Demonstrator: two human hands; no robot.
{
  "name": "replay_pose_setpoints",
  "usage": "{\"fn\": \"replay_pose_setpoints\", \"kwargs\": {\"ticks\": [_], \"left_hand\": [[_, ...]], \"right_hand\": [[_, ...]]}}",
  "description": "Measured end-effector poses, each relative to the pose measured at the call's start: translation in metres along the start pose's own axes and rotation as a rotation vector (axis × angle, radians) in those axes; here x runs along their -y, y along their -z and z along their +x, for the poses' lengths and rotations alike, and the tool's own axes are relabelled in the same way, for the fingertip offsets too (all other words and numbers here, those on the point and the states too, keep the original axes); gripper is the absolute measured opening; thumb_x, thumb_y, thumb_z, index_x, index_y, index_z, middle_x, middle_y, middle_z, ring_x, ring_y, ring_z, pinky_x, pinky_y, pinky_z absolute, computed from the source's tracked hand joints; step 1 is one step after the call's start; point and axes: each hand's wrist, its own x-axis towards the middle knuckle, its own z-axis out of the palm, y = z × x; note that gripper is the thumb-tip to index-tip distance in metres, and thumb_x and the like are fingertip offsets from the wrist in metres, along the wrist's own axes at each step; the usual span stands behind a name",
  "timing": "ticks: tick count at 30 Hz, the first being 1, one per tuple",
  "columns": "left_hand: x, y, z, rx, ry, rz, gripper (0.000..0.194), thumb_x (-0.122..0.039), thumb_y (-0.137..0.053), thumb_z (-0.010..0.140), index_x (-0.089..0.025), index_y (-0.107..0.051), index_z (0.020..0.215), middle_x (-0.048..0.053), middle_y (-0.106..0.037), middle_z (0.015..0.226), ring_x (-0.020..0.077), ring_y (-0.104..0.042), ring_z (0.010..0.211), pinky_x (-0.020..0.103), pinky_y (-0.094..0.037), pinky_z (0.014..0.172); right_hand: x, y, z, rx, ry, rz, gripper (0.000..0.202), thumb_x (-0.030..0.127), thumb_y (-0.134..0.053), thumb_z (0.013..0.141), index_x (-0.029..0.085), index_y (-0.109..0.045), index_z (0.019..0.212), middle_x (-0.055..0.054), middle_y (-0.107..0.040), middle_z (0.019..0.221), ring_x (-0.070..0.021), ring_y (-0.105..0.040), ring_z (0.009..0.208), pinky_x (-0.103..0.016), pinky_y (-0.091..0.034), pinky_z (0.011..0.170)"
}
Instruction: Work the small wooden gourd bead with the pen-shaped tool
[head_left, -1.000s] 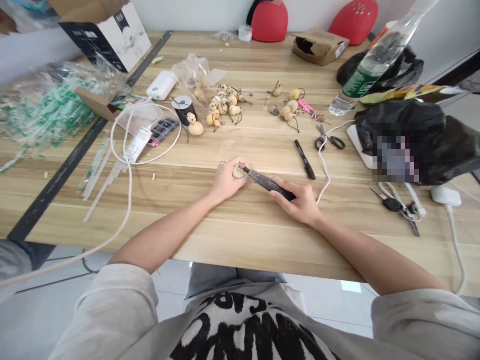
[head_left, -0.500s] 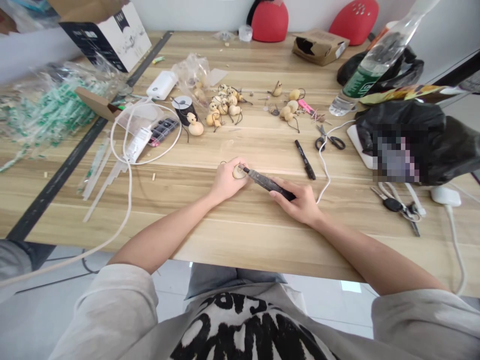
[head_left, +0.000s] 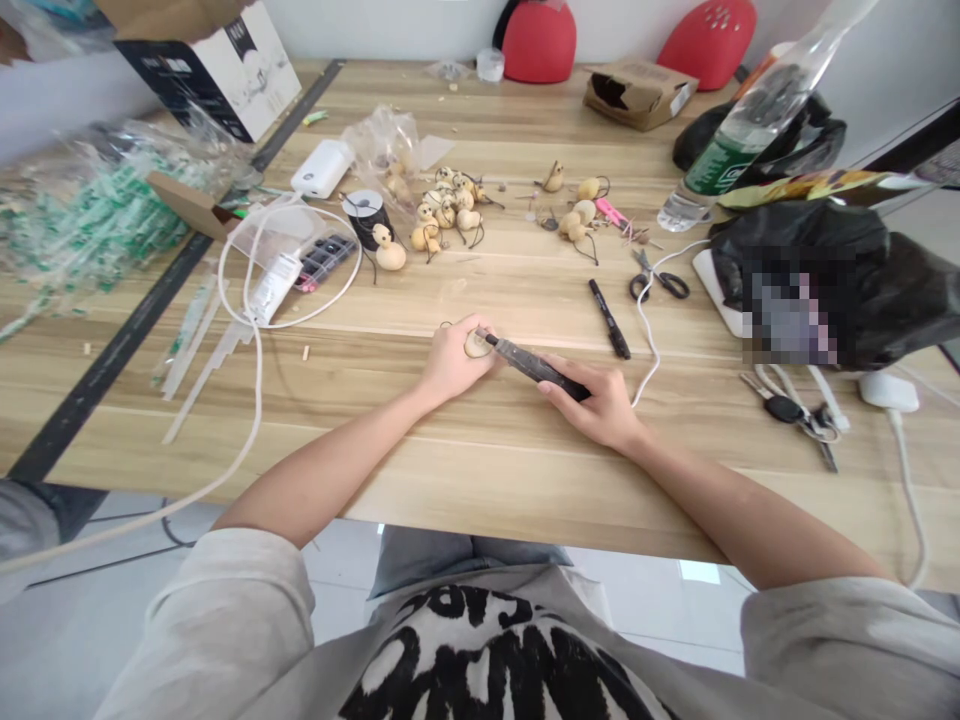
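Note:
My left hand (head_left: 455,362) is closed around a small pale gourd (head_left: 477,345) above the middle of the wooden table. In my right hand (head_left: 598,402) I grip a dark pen-shaped tool (head_left: 534,364), its narrow tip touching the gourd or resting very close to it. A thin dark cord loop shows beside my left fingers. Beyond my hands lies a cluster of small gourds (head_left: 448,205) with dark cords, some with drawn faces. One gourd figure (head_left: 388,250) sits left of them, beside a black spool (head_left: 367,218).
A black marker (head_left: 610,320), scissors (head_left: 660,282) and a white cable lie right of my hands. Farther right are a bottle (head_left: 720,160), a black bag (head_left: 892,280) and keys (head_left: 787,408). Looped white tubing (head_left: 259,400) and plastic strips (head_left: 202,372) are at the left.

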Motion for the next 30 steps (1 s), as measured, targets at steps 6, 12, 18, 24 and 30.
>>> {"fn": "replay_pose_setpoints", "kwargs": {"ticks": [6, 12, 18, 24, 30], "left_hand": [[0.0021, -0.001, 0.0003, -0.001, 0.0, 0.014, 0.015, -0.028, -0.065, 0.066, -0.017, -0.06, 0.076, -0.002, -0.065, 0.068, 0.0102, -0.054, 0.059, 0.021, -0.041, 0.06], [0.0013, -0.0006, 0.0009, -0.016, -0.009, 0.084, 0.012, -0.025, -0.064, 0.068, -0.018, -0.061, 0.076, 0.0, -0.068, 0.074, 0.0139, -0.059, 0.068, 0.025, -0.044, 0.067], [0.0014, -0.0011, 0.0013, -0.025, 0.004, 0.077, 0.017, -0.014, -0.061, 0.062, -0.018, -0.061, 0.079, 0.002, -0.07, 0.09, 0.016, -0.062, 0.078, 0.028, -0.046, 0.075], [0.0024, -0.0012, 0.001, -0.025, 0.015, 0.102, 0.015, -0.018, -0.06, 0.062, -0.018, -0.06, 0.076, -0.002, -0.061, 0.066, 0.0127, -0.052, 0.061, 0.024, -0.04, 0.059], [0.0035, -0.0016, 0.001, -0.029, 0.012, 0.053, 0.013, -0.022, -0.062, 0.063, -0.018, -0.055, 0.073, -0.003, -0.057, 0.065, 0.0112, -0.049, 0.059, 0.023, -0.038, 0.059]], "right_hand": [[-0.0004, -0.0006, 0.0003, -0.015, 0.019, 0.01, 0.036, 0.032, -0.057, 0.087, 0.019, -0.065, 0.119, -0.006, -0.074, 0.099, -0.02, -0.07, 0.083, -0.029, -0.055, 0.075], [0.0004, -0.0006, 0.0009, -0.045, -0.065, 0.029, 0.036, 0.035, -0.057, 0.087, 0.019, -0.067, 0.118, -0.007, -0.074, 0.104, -0.023, -0.07, 0.089, -0.032, -0.056, 0.077], [0.0002, -0.0007, 0.0013, -0.055, -0.111, 0.025, 0.036, 0.035, -0.057, 0.087, 0.019, -0.067, 0.118, -0.007, -0.072, 0.11, -0.0255, -0.069, 0.098, -0.034, -0.056, 0.081], [0.0015, -0.0001, 0.0017, -0.019, -0.088, 0.039, 0.036, 0.035, -0.056, 0.087, 0.02, -0.066, 0.119, -0.007, -0.073, 0.105, -0.0234, -0.07, 0.093, -0.034, -0.055, 0.083], [0.0006, -0.0004, 0.0021, -0.012, -0.062, 0.023, 0.035, 0.035, -0.056, 0.087, 0.018, -0.068, 0.116, -0.007, -0.075, 0.089, -0.0209, -0.07, 0.079, -0.03, -0.055, 0.074]]}}
